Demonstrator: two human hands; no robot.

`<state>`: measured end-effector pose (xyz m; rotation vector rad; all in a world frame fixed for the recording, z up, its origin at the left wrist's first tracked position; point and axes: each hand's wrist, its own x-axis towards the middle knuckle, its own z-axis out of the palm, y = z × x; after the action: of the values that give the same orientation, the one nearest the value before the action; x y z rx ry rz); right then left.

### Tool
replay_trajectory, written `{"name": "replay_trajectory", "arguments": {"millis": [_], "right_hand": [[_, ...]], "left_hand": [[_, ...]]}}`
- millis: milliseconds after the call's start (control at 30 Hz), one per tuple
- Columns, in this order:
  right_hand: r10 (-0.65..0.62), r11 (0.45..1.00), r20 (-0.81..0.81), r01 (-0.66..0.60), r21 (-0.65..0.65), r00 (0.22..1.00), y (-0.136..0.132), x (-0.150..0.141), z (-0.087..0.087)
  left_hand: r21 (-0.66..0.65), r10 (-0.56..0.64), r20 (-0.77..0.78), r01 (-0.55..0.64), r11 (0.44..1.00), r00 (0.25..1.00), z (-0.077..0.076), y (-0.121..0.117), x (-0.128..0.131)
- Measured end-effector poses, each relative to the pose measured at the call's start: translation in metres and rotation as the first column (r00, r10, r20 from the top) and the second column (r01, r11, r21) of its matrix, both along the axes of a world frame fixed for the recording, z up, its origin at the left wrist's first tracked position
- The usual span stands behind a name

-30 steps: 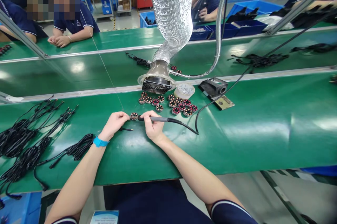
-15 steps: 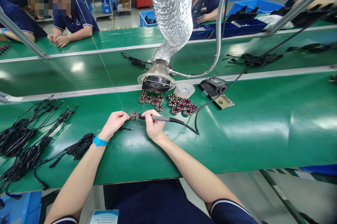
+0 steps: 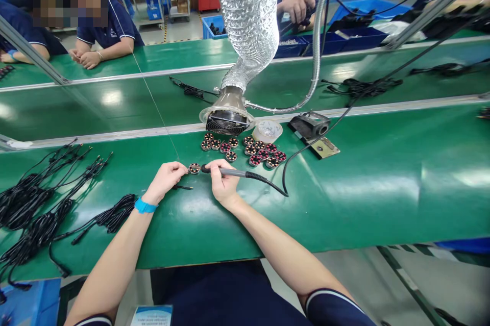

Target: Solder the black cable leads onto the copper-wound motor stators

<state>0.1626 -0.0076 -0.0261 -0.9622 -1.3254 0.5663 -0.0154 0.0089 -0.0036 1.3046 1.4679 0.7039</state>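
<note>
My right hand (image 3: 224, 185) grips a soldering iron (image 3: 231, 172) like a pen, its tip end pointing left at a small round coil part (image 3: 194, 168) on the green table. My left hand (image 3: 167, 179) is pinched on a thin solder wire (image 3: 155, 99) that comes down from above, its fingertips at the left edge of that part. Whether those fingers also touch the part I cannot tell. A black cable end (image 3: 186, 187) pokes out beside my left hand. Behind the part lie several similar round parts (image 3: 225, 148), with copper and red tops.
A fume-extraction hood (image 3: 228, 119) on a foil duct hangs over the work. A tape roll (image 3: 268, 132) and an iron stand (image 3: 312, 127) are at the table's back. Black cable bundles (image 3: 36, 198) lie left. Beyond runs a conveyor belt (image 3: 141, 104); co-workers sit across it.
Both my hands, the iron and the round part stay almost still. On the belt, the black cables have shifted slightly left. A co-worker's hand across the belt has risen.
</note>
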Motion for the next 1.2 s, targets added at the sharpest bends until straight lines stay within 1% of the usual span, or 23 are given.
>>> {"name": "replay_trajectory", "arguments": {"millis": [133, 300, 533, 733, 867, 1033, 1200], "right_hand": [[-0.006, 1.000, 0.026, 0.006, -0.012, 1.000, 0.001, 0.000, 0.000], [0.001, 1.000, 0.042, -0.002, 0.016, 0.999, 0.001, -0.001, 0.000], [0.007, 1.000, 0.116, -0.004, -0.029, 0.993, 0.000, -0.002, 0.000], [0.010, 1.000, 0.171, -0.013, 0.018, 0.985, 0.002, -0.004, 0.003], [0.079, 0.996, 0.189, -0.084, 0.022, 0.979, 0.005, -0.006, 0.001], [0.142, 0.987, 0.234, -0.157, 0.044, 0.962, 0.012, -0.010, -0.008], [0.250, 0.961, 0.284, -0.273, 0.043, 0.926, 0.015, -0.014, -0.015]], "left_hand": [[0.004, 0.003, -0.003, -0.003, 1.000, 1.000, 0.000, 0.000, 0.000], [0.002, 0.006, 0.007, -0.006, 1.000, 1.000, 0.002, 0.000, 0.001], [0.010, 0.008, 0.014, -0.008, 1.000, 1.000, 0.003, 0.000, 0.001], [0.020, -0.005, 0.011, 0.004, 1.000, 1.000, 0.004, 0.000, 0.002], [0.025, -0.005, 0.033, 0.004, 1.000, 0.999, 0.005, 0.000, 0.002], [0.040, -0.012, 0.059, 0.010, 0.999, 0.998, 0.002, 0.000, 0.002], [0.070, -0.019, 0.050, 0.016, 0.997, 0.999, 0.002, -0.002, 0.001]]}}
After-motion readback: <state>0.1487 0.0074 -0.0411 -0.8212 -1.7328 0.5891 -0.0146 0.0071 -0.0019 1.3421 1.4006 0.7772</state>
